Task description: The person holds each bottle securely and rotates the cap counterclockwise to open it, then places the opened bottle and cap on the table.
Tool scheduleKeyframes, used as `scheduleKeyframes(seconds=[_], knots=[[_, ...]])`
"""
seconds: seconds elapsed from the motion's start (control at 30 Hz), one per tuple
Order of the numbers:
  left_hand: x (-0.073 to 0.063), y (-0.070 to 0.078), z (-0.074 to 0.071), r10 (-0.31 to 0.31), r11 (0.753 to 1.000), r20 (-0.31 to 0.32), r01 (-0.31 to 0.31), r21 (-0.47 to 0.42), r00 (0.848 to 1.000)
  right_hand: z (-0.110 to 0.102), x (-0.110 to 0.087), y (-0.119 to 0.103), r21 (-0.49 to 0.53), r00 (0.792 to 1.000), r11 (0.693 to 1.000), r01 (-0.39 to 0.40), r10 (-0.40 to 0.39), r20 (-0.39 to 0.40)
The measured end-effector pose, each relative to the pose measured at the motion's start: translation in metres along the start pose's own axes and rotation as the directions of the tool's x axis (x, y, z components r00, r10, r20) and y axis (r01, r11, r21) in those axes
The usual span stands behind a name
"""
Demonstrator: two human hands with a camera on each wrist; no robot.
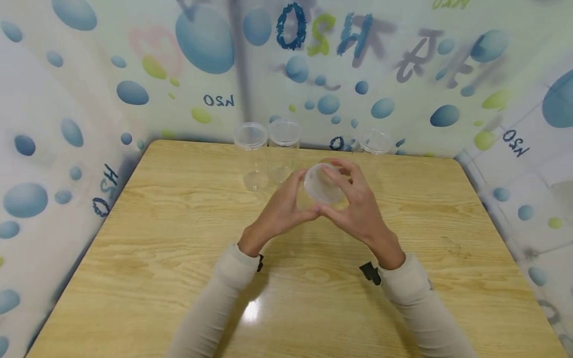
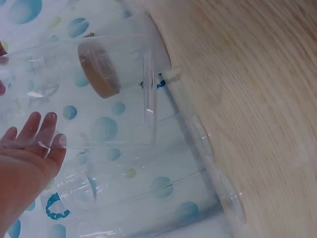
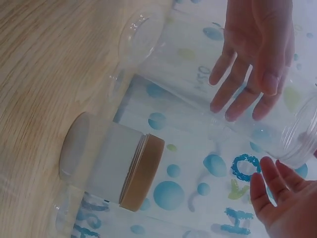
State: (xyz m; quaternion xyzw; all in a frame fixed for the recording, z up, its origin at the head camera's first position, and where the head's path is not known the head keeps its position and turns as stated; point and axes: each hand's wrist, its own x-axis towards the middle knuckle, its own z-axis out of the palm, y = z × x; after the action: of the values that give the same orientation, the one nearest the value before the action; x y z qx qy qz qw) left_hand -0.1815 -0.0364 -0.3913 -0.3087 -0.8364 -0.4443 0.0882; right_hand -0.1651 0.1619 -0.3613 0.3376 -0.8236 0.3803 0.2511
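Between both hands is a clear plastic jar [image 1: 323, 185], its pale round end facing the head camera. My left hand [image 1: 283, 205] holds the left side, thumb nearest me. My right hand [image 1: 358, 205] grips the other side, its fingers over the upper rim and its thumb meeting the left thumb. In the left wrist view, the left hand [image 2: 32, 153] has its fingertips against the clear wall. The right wrist view shows the right hand's [image 3: 292, 203] fingers at the threaded mouth. Whether a lid sits on it I cannot tell.
Two clear jars [image 1: 250, 156] stand side by side at the table's back edge, and another clear jar [image 1: 376, 141] stands farther right. A brown-lidded jar [image 3: 142, 172] shows in both wrist views. The wooden table [image 1: 179, 223] meets a printed cloth backdrop.
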Motion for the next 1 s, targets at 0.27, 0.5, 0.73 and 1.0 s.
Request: scheduleKeyframes(seconds=[0.27, 0.5, 0.73, 1.0], knots=[[0.001, -0.005, -0.008, 0.030, 0.999, -0.012, -0.029, 0.022, 0.999, 0.006, 0.006, 0.000, -0.009, 0.999, 1.000, 0.024, -0.025, -0.022], [-0.003, -0.007, -0.009, 0.022, 0.999, 0.026, -0.022, -0.030, 0.999, 0.009, 0.001, 0.001, 0.008, 0.996, 0.999, 0.051, -0.050, -0.071], [-0.005, -0.007, -0.007, 0.030, 0.998, 0.085, -0.025, -0.057, 0.996, 0.009, -0.008, 0.003, 0.055, 0.992, 0.994, 0.091, -0.086, -0.092], [-0.007, -0.009, -0.014, 0.000, 0.998, 0.106, 0.007, -0.061, 0.994, 0.004, -0.003, 0.006, 0.114, 0.992, 0.986, 0.121, -0.124, 0.019]])
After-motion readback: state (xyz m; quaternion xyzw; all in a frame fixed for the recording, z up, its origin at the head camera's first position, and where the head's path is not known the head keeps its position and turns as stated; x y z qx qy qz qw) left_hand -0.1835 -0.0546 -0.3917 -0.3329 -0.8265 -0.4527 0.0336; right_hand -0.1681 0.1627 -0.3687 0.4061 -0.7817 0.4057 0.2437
